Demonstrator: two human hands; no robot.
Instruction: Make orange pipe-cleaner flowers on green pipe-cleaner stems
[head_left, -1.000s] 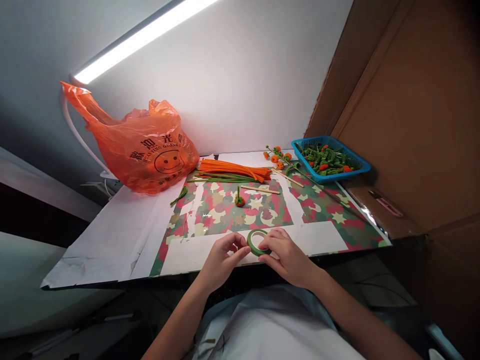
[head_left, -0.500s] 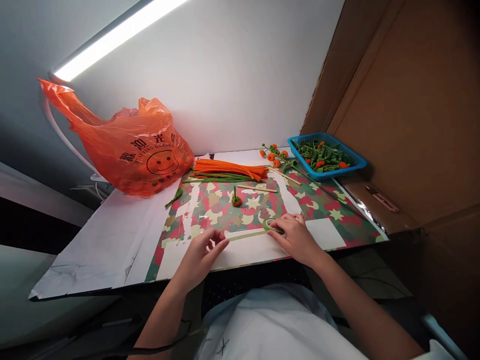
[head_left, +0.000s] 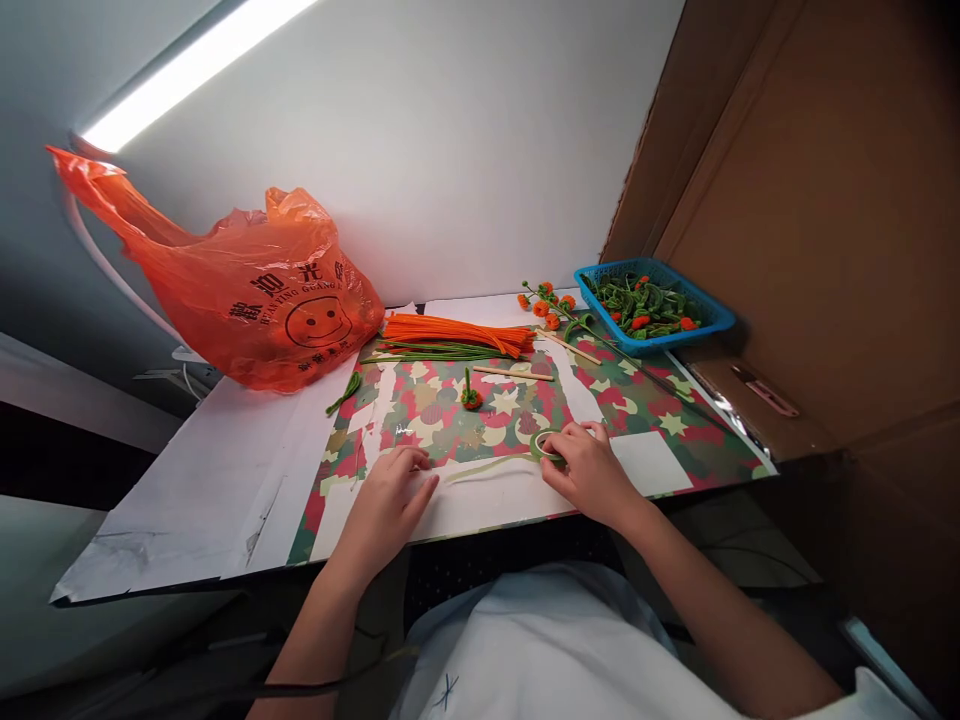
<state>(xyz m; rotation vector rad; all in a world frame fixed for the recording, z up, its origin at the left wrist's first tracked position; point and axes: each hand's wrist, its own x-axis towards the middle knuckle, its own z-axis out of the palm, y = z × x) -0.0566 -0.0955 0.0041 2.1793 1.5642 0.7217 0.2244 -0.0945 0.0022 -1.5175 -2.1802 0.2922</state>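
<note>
My right hand (head_left: 589, 462) grips a roll of green tape (head_left: 537, 445) near the front of the table. A loose strip of the tape (head_left: 487, 465) runs leftward from the roll over white paper. Its free end lies just right of my left hand (head_left: 394, 490), which is open, thumb and fingers apart, with nothing in it. Beyond the hands stands a small orange flower head with a green stem (head_left: 471, 398), stem pointing up. Behind that lie a thin wooden stick (head_left: 514, 374), orange pipe cleaners (head_left: 457, 332) and green pipe cleaners (head_left: 442, 352).
An orange plastic bag (head_left: 262, 300) stands at the back left, near a green bundle (head_left: 345, 393). At the back right are a flower spray (head_left: 546, 308), another stick (head_left: 574, 348) and a blue basket (head_left: 652, 345) of flowers and leaves. A utility knife (head_left: 765, 390) lies on cardboard at right.
My left hand has let go of the tape's end and drawn back slightly left. The strip, taut before, now lies slack. My right hand stays at the roll.
</note>
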